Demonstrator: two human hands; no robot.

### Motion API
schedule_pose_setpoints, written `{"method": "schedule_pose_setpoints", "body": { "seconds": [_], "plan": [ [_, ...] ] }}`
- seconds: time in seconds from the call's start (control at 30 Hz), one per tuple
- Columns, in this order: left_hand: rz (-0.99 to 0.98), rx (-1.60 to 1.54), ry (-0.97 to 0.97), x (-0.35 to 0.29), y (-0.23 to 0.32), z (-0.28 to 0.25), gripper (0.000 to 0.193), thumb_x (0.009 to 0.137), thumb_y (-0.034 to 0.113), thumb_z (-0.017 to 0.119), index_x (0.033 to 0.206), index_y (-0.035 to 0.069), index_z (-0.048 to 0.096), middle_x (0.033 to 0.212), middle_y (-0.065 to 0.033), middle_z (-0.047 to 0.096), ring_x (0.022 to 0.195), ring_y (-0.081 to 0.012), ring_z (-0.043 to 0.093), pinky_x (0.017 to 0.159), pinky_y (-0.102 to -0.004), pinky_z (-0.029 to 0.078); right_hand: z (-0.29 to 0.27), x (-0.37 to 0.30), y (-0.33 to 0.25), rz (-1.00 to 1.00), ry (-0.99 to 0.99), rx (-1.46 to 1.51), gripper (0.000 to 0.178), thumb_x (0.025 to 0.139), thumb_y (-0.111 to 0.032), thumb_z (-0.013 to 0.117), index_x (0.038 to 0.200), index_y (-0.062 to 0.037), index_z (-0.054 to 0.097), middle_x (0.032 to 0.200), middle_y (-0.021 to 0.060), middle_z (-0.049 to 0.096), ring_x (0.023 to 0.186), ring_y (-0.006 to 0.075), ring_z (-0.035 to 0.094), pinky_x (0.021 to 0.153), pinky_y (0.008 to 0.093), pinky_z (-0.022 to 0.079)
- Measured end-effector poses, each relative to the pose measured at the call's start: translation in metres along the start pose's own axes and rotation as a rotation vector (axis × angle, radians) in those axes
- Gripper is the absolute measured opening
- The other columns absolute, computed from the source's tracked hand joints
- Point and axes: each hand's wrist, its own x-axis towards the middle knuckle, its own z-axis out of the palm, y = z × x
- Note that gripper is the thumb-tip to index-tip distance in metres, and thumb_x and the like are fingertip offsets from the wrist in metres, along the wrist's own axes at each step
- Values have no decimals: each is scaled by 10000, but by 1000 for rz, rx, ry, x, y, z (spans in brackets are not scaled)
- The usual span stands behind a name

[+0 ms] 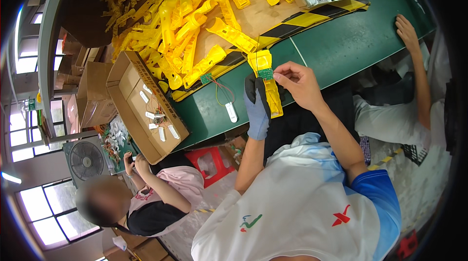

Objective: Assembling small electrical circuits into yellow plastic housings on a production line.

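Item: yellow plastic housing (274, 101), long and open-faced, upheld at the near edge of the green worktable (336, 53). Probably light, stiff, somewhat slippery; best held by its long side walls.

Item: green circuit board (265, 74), lying against the housing's far half. Likely light and fragile; best taken by its edges.

Left hand (257, 107), gloved in grey: closed around the housing's left side, fingers partly hidden.

Right hand (301, 84), bare: thumb and forefinger nearly together at the board's right edge; pinching or merely touching, cannot tell.

Surroundings: second circuit board (206, 78), left, wired to a white plastic piece (231, 112); heaped yellow housings (168, 22), far left.
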Motion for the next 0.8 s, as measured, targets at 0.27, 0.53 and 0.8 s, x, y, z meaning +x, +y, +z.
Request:
{"method": "schedule_pose_setpoints", "body": {
  "seconds": [0.27,0.53,0.8],
  "plan": [
    [111,174,32,1,-8,-10,176,1024,203,446,1075,52,519,921,-42,572,803,-100,538,700,-260,457,7,-1,6,35,32,4,110,909,-99,675,924,9,661,811,30,677,713,59,595,679,222,491],
    [140,75,33,4,-15,-5,153,1022,202,463,1045,61,517,899,-31,549,766,-89,507,673,-257,436,3,4,9,-4,33,-32,102,909,-95,670,894,2,644,807,33,666,726,75,595,681,236,490],
    [-315,-91,-50,-9,17,-18,667,960,212,618,1500,60,258,1163,-89,582,984,-150,614,785,-292,532,2,-6,15,32,17,53,69,894,-68,693,891,-31,635,803,-19,631,730,31,563,655,201,467]
  ]
}}
